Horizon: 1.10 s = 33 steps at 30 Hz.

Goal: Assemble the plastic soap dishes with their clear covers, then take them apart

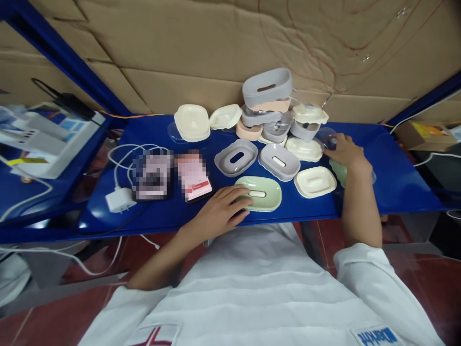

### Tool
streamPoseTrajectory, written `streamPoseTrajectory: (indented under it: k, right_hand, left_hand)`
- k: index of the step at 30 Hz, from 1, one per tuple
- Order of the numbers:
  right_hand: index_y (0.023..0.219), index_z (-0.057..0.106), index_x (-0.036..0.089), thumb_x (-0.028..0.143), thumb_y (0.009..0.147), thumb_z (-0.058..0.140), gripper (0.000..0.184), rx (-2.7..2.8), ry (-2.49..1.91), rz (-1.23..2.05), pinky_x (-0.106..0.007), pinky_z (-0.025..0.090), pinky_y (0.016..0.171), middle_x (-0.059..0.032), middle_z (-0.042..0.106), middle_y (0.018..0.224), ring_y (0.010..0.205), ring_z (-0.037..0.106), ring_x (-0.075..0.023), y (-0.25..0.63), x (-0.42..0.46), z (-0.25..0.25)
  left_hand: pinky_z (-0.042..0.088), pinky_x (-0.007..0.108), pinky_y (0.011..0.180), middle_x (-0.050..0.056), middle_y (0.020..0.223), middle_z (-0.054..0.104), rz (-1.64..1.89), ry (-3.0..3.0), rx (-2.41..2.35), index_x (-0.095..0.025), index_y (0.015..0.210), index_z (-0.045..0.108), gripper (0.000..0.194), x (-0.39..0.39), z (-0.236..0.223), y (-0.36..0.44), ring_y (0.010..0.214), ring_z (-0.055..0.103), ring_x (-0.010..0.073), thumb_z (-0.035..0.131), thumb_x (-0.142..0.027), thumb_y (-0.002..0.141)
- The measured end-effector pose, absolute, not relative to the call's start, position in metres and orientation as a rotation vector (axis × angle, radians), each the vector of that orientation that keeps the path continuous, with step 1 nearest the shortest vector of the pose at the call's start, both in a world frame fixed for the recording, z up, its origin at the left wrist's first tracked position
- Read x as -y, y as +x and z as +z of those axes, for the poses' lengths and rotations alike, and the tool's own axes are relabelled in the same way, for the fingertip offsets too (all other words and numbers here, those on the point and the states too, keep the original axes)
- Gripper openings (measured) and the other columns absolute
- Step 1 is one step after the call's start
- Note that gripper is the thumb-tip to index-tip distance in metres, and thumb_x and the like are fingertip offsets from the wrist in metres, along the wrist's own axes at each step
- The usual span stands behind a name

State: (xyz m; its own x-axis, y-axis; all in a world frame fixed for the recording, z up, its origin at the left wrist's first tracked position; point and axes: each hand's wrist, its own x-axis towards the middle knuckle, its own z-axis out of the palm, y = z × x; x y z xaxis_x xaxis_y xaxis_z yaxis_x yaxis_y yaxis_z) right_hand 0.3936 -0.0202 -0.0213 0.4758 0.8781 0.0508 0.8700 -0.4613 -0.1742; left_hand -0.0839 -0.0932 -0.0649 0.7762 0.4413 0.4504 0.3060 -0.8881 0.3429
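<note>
A light-green oval soap dish (272, 192) with a pale bar over its centre slot lies at the near table edge. My left hand (227, 206) grips its left end, fingers over the rim and thumb at the near side. To the right, my right hand (345, 151) reaches over the table with thumb and fingers apart. Its fingertips are at a clear plastic piece (328, 137), and I see no firm hold on it. Under my right wrist lies another green piece (337, 170), partly hidden. Between my hands sits a cream oval dish (315, 182).
Two grey dishes (236, 157) lie mid-table. Behind them rises a stack of grey, peach and cream dishes (267, 89). Cream pieces (192, 123) lie back left. Two phones (194, 175), a white charger (120, 199) and cables occupy the left. Cardboard (180, 53) lines the back.
</note>
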Motion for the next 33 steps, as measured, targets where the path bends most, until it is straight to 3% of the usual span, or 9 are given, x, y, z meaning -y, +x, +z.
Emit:
streamPoseTrajectory:
  k: [4, 8, 11, 17, 23, 25, 29, 33]
  right_hand:
    - [0.149, 0.065, 0.01, 0.035, 0.088, 0.085, 0.068, 1.466, -2.499, -0.034, -0.055, 0.042, 0.105, -0.0367, 0.06, 0.146, 0.118, 0.067, -0.0348, 0.389, 0.014, -0.021]
    - [0.147, 0.071, 0.014, 0.04, 0.094, 0.082, 0.06, 1.448, -2.414, -0.083, -0.045, 0.045, 0.102, -0.0296, 0.069, 0.143, 0.121, 0.069, -0.0308, 0.388, 0.017, -0.011]
    - [0.136, 0.08, 0.013, 0.038, 0.097, 0.079, 0.046, 1.311, -2.282, -0.094, -0.037, 0.048, 0.101, -0.0227, 0.079, 0.129, 0.116, 0.074, -0.0255, 0.388, 0.021, -0.004]
    - [0.125, 0.083, 0.005, 0.022, 0.099, 0.074, 0.032, 1.097, -2.126, -0.185, -0.029, 0.054, 0.096, -0.0236, 0.082, 0.121, 0.11, 0.08, -0.0233, 0.388, 0.025, 0.007]
    - [0.122, 0.081, 0.005, 0.017, 0.1, 0.068, 0.029, 1.104, -1.959, -0.555, -0.033, 0.058, 0.096, -0.0217, 0.082, 0.117, 0.109, 0.08, -0.0242, 0.381, 0.048, 0.021]
    - [0.123, 0.079, 0.009, 0.024, 0.102, 0.063, 0.03, 1.21, -1.831, -0.598, -0.037, 0.059, 0.099, -0.021, 0.08, 0.12, 0.115, 0.077, -0.025, 0.36, 0.066, 0.017]
    - [0.121, 0.077, 0.023, 0.049, 0.104, 0.063, 0.034, 1.507, -1.541, -0.407, -0.054, 0.06, 0.107, -0.0174, 0.078, 0.124, 0.124, 0.075, -0.0335, 0.291, 0.113, -0.012]
    - [0.128, 0.075, 0.031, 0.037, 0.096, 0.08, 0.033, 1.913, -1.221, -0.009, -0.061, 0.063, 0.107, -0.0134, 0.077, 0.129, 0.124, 0.075, -0.0372, 0.232, 0.15, -0.046]
  left_hand:
    - [0.058, 0.051, 0.115, 0.015, 0.144, 0.069, 0.776, 2.726, -0.587, -0.02, 0.132, 0.068, 0.023, 0.094, -0.065, -0.084, 0.144, 0.063, 0.0314, 0.064, -0.026, 0.111]
    - [0.058, 0.051, 0.116, 0.015, 0.144, 0.069, 0.764, 2.72, -0.587, -0.019, 0.132, 0.068, 0.023, 0.094, -0.064, -0.083, 0.143, 0.063, 0.0318, 0.063, -0.026, 0.111]
    - [0.058, 0.051, 0.115, 0.016, 0.143, 0.069, 0.774, 2.733, -0.571, -0.018, 0.132, 0.068, 0.023, 0.094, -0.064, -0.083, 0.142, 0.063, 0.0323, 0.062, -0.026, 0.111]
    - [0.058, 0.051, 0.114, 0.015, 0.144, 0.068, 0.758, 2.755, -0.579, -0.019, 0.132, 0.066, 0.023, 0.094, -0.064, -0.083, 0.144, 0.061, 0.0322, 0.06, -0.028, 0.113]
    - [0.058, 0.053, 0.115, 0.016, 0.145, 0.067, 0.752, 2.743, -0.568, -0.019, 0.134, 0.066, 0.024, 0.095, -0.064, -0.083, 0.144, 0.061, 0.0337, 0.061, -0.028, 0.112]
    - [0.058, 0.055, 0.116, 0.017, 0.15, 0.064, 0.768, 2.729, -0.586, -0.02, 0.134, 0.066, 0.024, 0.096, -0.064, -0.084, 0.145, 0.061, 0.0347, 0.063, -0.028, 0.111]
    - [0.057, 0.057, 0.119, 0.018, 0.163, 0.052, 0.867, 2.653, -0.664, -0.024, 0.133, 0.066, 0.029, 0.098, -0.064, -0.085, 0.149, 0.057, 0.0363, 0.073, -0.029, 0.106]
    - [0.06, 0.058, 0.116, 0.018, 0.158, 0.053, 1.065, 2.581, -0.761, -0.026, 0.139, 0.06, 0.046, 0.098, -0.065, -0.084, 0.147, 0.058, 0.0366, 0.082, -0.033, 0.099]
